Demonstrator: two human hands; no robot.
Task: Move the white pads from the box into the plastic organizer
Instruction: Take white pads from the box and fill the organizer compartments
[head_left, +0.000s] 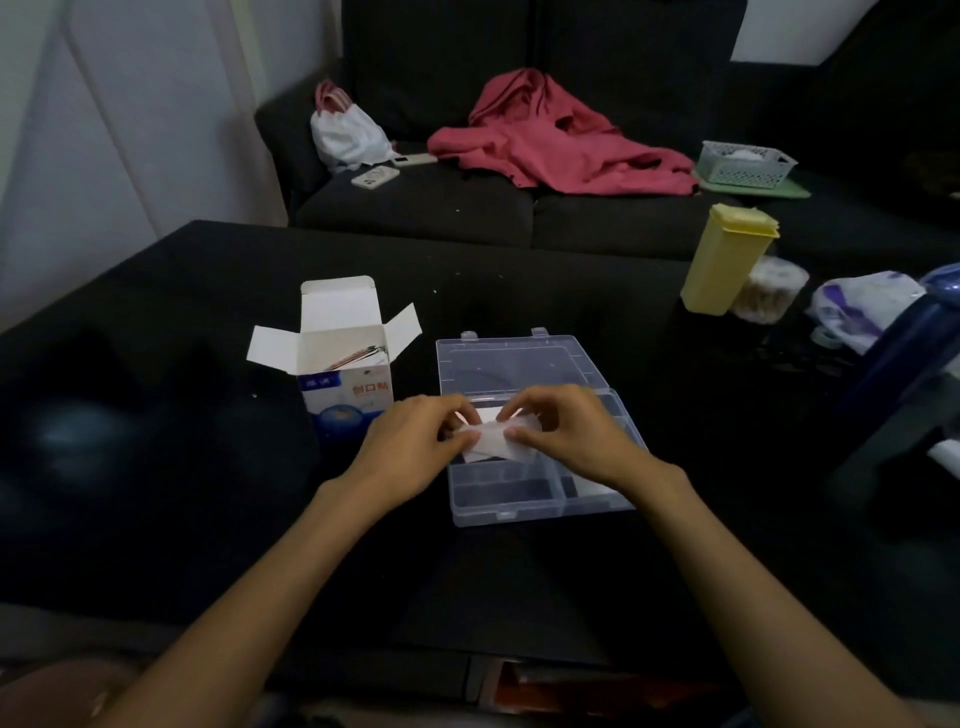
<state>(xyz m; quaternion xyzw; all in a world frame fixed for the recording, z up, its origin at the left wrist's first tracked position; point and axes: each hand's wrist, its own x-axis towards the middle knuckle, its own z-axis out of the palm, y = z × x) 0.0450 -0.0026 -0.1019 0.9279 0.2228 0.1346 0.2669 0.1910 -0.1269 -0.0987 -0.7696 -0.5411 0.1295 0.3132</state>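
White pads, a thin flat papery stack, held by both hands just above the plastic organizer. Left hand pinches the stack's left end, fingers curled onto it; right hand pinches the right end, thumb under, fingertips on top. Two-ended grip likely there to keep the flimsy sheets squared up before lowering into a compartment. Organizer is clear hard plastic, rectangular, with dividers, its hinged lid laid open flat toward the far edge of the desk so the compartments are reachable. Some white already shows in the right compartment, cannot tell what. Box is white and blue cardboard, upright just left of organizer, top flaps splayed open for access; more thin strips visible inside. Desk surface black, matte. Both task items sit mid-desk, close together, short carry.
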